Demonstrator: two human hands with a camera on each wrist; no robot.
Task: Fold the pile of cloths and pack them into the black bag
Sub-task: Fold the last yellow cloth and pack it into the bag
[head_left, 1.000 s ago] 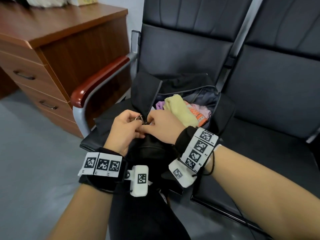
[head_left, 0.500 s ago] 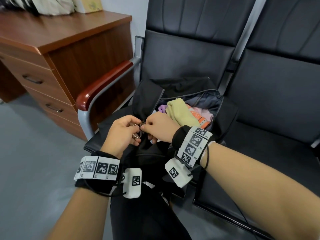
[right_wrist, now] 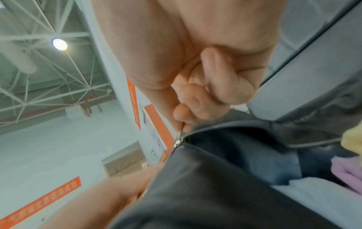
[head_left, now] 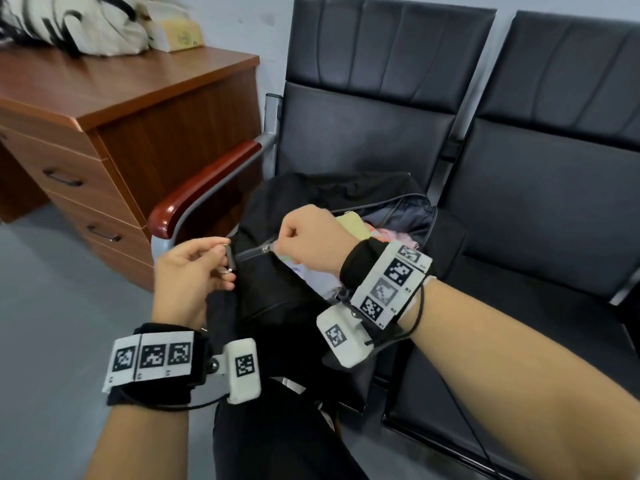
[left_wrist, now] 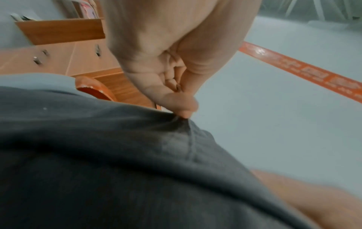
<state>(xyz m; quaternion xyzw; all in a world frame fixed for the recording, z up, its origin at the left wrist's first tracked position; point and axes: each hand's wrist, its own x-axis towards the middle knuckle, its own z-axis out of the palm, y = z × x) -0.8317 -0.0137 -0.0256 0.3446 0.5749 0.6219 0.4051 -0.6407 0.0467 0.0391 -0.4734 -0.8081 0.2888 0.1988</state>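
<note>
1. A soft black fabric bag (head_left: 277,299) is seen in the head view resting on the left seat of a row of black padded chairs (head_left: 363,133), beside a red-brown wooden armrest (head_left: 204,192).
2. Folded cloths (head_left: 388,233), pale yellow and pink, are seen inside the bag's open mouth; the right wrist view also shows a yellow cloth (right_wrist: 352,139) and a lilac one (right_wrist: 346,172) against a dark lining.
3. The left hand (head_left: 190,268) is held at the bag's near-left end, its grip closed on the fabric edge by a metal ring (head_left: 227,263). In the left wrist view the ring is hidden, and only thumb and fingertips (left_wrist: 180,106) pinching a puckered corner of dark cloth are shown.
4. The right hand (head_left: 311,237) is clenched over the zip line. Only the right wrist view shows what it grasps: a small silver zip pull (right_wrist: 179,137) nipped between thumb and forefinger, at the point where the closed track meets the open mouth.
5. A red-brown wooden table (head_left: 131,109) with drawers stands to the left, and on it lies a cream cloth bag (head_left: 86,26).
</note>
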